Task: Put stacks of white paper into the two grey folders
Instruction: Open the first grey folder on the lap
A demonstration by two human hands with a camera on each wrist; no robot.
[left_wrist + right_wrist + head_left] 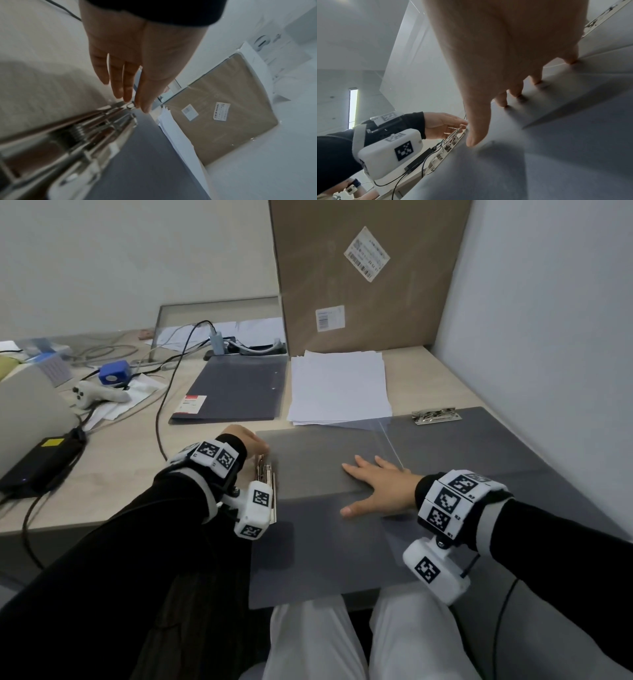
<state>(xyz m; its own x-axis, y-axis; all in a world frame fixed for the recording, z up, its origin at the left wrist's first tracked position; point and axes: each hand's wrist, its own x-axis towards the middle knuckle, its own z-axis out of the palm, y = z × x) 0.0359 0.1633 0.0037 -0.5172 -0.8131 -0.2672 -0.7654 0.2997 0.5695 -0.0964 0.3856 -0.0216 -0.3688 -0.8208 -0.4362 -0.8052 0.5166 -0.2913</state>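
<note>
A grey folder lies spread flat at the desk's front edge. My right hand presses on its middle with straight, spread fingers. My left hand is at the folder's left edge, its straight fingertips touching the far end of the metal clip fixed there. Behind the folder sits a loose stack of white paper. A second grey folder, closed and with a red-and-white label, lies left of the stack.
Another metal clip sits at the folder's far right edge. A tall cardboard box leans behind the paper. Cables, a black power brick, a white controller and a blue device crowd the left. A wall bounds the right.
</note>
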